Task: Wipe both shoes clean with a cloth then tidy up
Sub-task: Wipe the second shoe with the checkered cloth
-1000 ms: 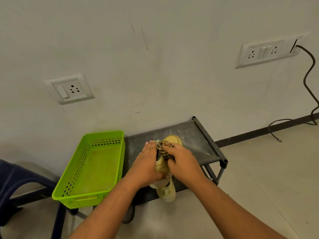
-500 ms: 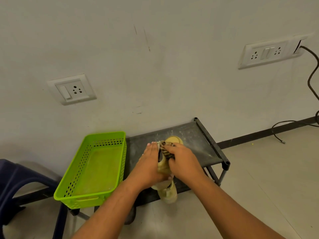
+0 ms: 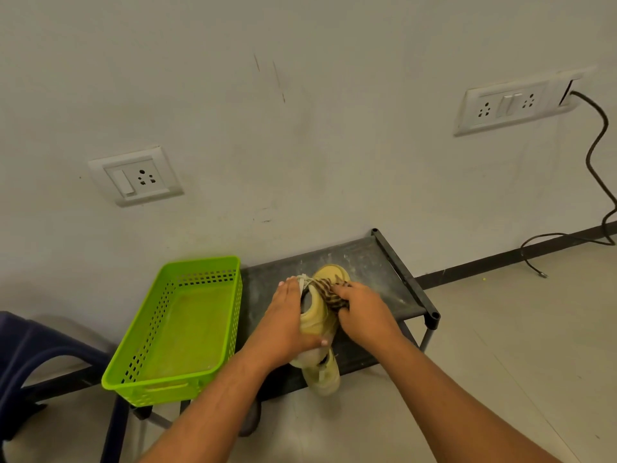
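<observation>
While the left hand [image 3: 287,325] holds a yellow shoe [image 3: 315,315] above the dark rack [image 3: 384,272], its fingers lie stretched along the shoe's left side up toward the laces and its thumb curls in under the near end, so the shoe is clamped between palm and thumb. The right hand [image 3: 364,315] has its fingers curled tight round a bunched brown-and-white striped cloth [image 3: 330,292] and presses it onto the top of that shoe, just behind the rounded toe, which points toward the wall [image 3: 300,128]. Whether the held shoe rests on the rack or is lifted clear of it I cannot tell, since the hands cover its underside. A second shoe [image 3: 322,372], paler yellow, lies at the rack's front edge just below the first, partly hidden by the left hand, with its near end reaching out past the edge over the floor [image 3: 500,345]. Just left of the hands stands a bright green basket [image 3: 200,262] with perforated walls, its right wall close against the rack's top. At the far left edge is part of a dark blue chair [image 3: 30,355]. On the wall a small socket plate [image 3: 135,175] sits above the basket and a wide socket plate [image 3: 510,105] sits to the upper right; from beside the wide one a black cable [image 3: 597,155] runs down to the floor.
</observation>
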